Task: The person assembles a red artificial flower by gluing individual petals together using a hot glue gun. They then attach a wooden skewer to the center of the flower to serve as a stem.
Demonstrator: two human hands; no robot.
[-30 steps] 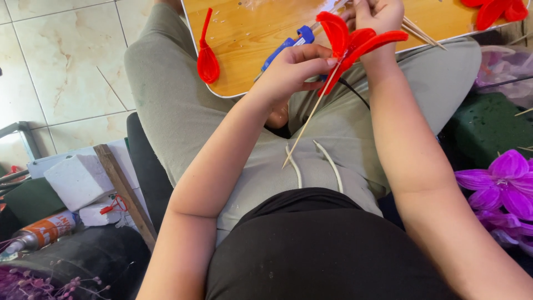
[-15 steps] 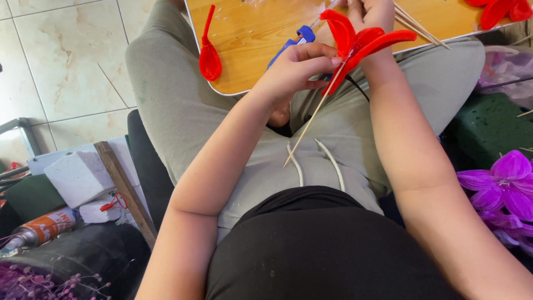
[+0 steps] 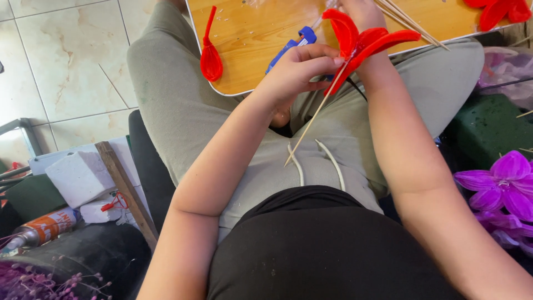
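A thin wooden stick (image 3: 313, 118) is pinched at its upper end by the closed fingers of the left hand (image 3: 297, 69), just under the red flower (image 3: 363, 41). The flower is touched by the right hand (image 3: 361, 11); its grip cannot be told. Beyond lie a wooden board (image 3: 255, 39), a blue glue gun (image 3: 291, 45) and a loose red petal (image 3: 210, 55).

Both my bare forearms reach forward from my body and converge ahead of my lap. My left hand (image 3: 297, 69) is curled, knuckles up, its fingertips (image 3: 332, 60) pinched together toward the right. My right hand (image 3: 361, 12) sits just beyond it, mostly cut off at the top edge, so I cannot tell how its fingers are set. The right wrist is straight; the left bends slightly inward.
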